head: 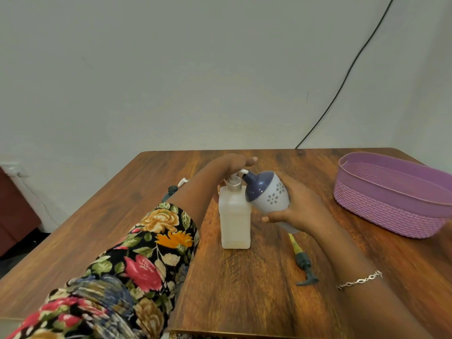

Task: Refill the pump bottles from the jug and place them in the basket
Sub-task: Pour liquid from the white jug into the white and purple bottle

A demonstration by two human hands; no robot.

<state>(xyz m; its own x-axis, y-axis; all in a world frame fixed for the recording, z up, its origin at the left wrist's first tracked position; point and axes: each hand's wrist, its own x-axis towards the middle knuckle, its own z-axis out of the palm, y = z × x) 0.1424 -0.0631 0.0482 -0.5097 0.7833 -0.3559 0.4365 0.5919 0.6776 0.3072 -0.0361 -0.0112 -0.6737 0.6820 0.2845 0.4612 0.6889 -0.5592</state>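
From my remote seat, the wooden worktop (244,294) fills the lower view. The purple ribbed basket (381,204) stands at its far right, well apart from both hands. I judge it is parked there so a finished bottle can cross over with the right arm alone; I see no bottle in it yet.

At the centre the square translucent jug (234,221) stands upright with a pump top. The left grip (234,162) lies over that pump head with fingers straight and flat, closed round nothing. It looks placed to press the plunger down while steadying the jug.

The right grip (300,209) is clamped round the lower body of the blue-and-grey pump bottle (266,194), which is held off the worktop just right of the jug. The bottle is tilted so its open neck meets the jug's spout, which I take as the way to catch each squirt. I cannot tell whether liquid is passing.

A loose pump (305,275) with a yellow dip tube lies on the worktop beside the right forearm. It is probably this bottle's own top, set aside to free the neck.

Behind the left forearm a teal bottle neck (171,190) and a small white part (183,182) show, mostly hidden.
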